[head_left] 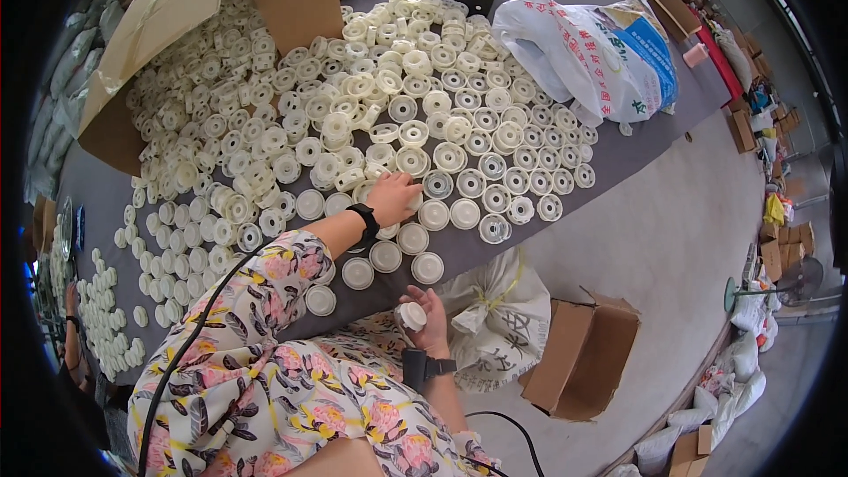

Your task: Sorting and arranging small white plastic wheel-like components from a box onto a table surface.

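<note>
White clothing [256,362] bears pink flowers and dark leaves, with black wristbands [365,225] and a black cable [208,307].

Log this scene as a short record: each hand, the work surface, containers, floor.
Left hand: reaching among the round white parts; grip partly hidden
Right hand: near the table edge, holding a small white piece
Surface: grey table, widely covered with white parts, many ring-shaped
Containers: large open carton at upper left; white plastic bag and small black box at far side
Floor: tied white sack beside open brown box
</note>
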Demonstrator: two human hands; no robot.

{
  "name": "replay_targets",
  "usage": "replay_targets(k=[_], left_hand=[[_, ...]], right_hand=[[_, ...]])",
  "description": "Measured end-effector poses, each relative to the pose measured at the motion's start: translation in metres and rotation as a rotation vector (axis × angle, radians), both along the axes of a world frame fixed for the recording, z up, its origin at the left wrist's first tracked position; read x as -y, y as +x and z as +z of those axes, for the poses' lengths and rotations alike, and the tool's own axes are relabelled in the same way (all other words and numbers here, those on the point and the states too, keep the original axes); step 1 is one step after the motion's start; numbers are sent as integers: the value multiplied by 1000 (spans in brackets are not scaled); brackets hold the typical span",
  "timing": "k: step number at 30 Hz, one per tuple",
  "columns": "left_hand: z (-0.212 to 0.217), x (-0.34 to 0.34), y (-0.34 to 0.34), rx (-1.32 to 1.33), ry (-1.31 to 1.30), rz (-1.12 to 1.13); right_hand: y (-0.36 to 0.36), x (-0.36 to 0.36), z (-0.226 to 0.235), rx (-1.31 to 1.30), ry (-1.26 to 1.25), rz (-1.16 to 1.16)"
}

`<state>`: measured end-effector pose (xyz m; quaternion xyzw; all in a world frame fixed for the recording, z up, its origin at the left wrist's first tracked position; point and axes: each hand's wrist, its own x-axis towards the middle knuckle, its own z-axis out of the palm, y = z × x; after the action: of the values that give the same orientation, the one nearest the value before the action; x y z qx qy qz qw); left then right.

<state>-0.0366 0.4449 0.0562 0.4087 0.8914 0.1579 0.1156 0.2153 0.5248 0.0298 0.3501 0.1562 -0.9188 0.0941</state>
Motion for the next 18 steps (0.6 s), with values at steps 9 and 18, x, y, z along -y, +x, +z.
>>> replay_targets(k=[9, 18], left_hand=[[5, 15, 2, -39, 31, -13], [8, 17, 7, 37, 122, 78]], right_hand=[[-7, -8, 8, 29, 42, -96], [-7, -6, 11, 105, 122, -62]])
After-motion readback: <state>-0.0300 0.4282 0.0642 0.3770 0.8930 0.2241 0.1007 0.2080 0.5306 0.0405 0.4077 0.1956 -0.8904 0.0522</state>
